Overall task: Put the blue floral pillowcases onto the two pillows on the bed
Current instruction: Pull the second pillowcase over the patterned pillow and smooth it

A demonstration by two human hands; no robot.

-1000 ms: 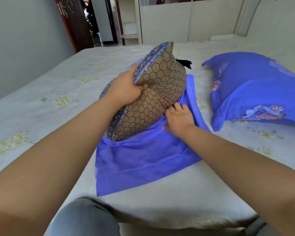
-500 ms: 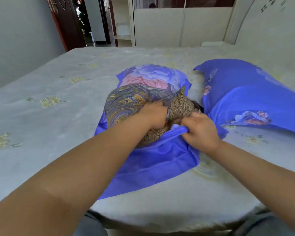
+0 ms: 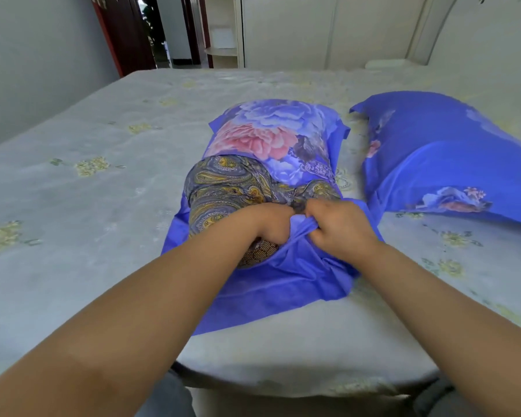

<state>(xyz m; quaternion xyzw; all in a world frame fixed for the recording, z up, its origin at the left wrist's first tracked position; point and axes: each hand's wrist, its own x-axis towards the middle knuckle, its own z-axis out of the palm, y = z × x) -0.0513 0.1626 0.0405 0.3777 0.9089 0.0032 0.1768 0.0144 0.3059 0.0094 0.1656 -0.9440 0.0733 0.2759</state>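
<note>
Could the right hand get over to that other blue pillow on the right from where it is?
Probably yes. The finished pillow lies just right of the right hand with only bare bedsheet between them, but that hand is busy gripping the pillowcase and would have to let go.

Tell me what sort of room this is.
Most likely a home bedroom: a wide bed with a pale flowered sheet, a cased pillow beside another half in its pillowcase, and pale wardrobe doors behind.

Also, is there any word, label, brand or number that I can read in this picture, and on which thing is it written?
None can be read.
Pillowcases: flowers only, no text.
Pillow: paisley and honeycomb patterns, no words.
Bed sheet: small flower prints only.
Door: a mark at the top edge, too cut off to read.
</note>
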